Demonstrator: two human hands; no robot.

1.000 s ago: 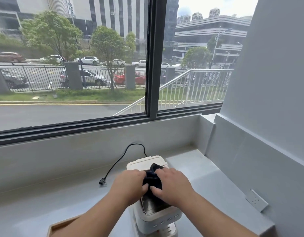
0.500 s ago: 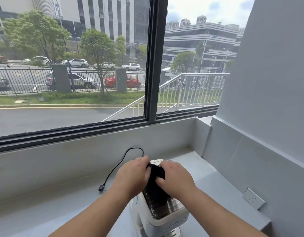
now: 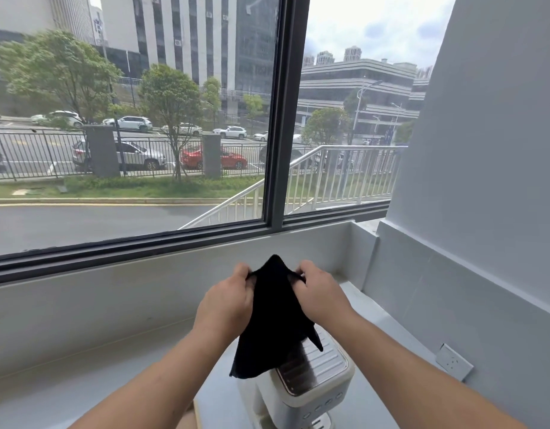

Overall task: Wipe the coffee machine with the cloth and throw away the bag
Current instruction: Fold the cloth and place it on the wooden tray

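Both hands hold the black cloth (image 3: 273, 320) up in the air above the coffee machine (image 3: 317, 376). The left hand (image 3: 227, 301) pinches the cloth's upper left edge, its fingers curled round the fabric. The right hand (image 3: 318, 294) grips the upper right edge in the same way, thumb and fingers closed on it. The two hands are near each other with the cloth stretched between them, and a peak of fabric stands up between the knuckles. From the hands the cloth hangs down in loose folds. Its lower edge and one pointed corner overlap the back of the coffee machine's top in this view; whether they touch it cannot be told.

The coffee machine is cream-white, with a ribbed metal plate on top and a row of small buttons along its front. It stands upright on a pale grey counter (image 3: 81, 382), directly under the cloth and between the two forearms. To the right of the coffee machine a white wall socket (image 3: 453, 362) sits on the grey side wall. Behind the coffee machine a low grey wall rises to a large window with a dark frame (image 3: 277, 150). Beyond the glass are a white railing, a fence, parked cars, trees and tall buildings.
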